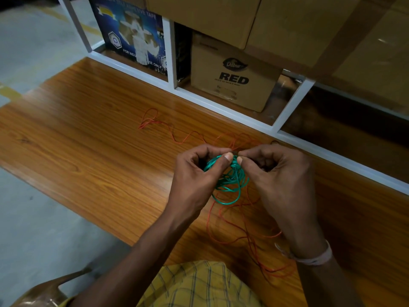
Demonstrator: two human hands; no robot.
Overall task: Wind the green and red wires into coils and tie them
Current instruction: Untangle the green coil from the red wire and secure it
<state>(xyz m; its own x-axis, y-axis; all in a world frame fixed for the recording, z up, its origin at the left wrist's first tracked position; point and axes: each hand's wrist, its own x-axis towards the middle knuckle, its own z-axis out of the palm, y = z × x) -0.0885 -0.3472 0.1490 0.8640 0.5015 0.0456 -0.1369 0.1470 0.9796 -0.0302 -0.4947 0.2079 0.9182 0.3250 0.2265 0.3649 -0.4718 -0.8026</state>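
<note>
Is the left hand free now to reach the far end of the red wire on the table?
Probably not yet: the left hand grips the green coil together with the right hand. The path over the table to the red wire end looks open.

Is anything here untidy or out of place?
Yes. The red wire sprawls loose and uncoiled across the wooden table. The green wire is already coiled, pinched at its top by the left hand and right hand.

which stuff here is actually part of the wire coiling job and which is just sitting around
Part of the job:
green wire coil, pinched by left hand and right hand
red wire, loose on the wooden table

Just lying about:
Dabur RED carton
adhesive tape box
brown cartons on the shelf
</note>
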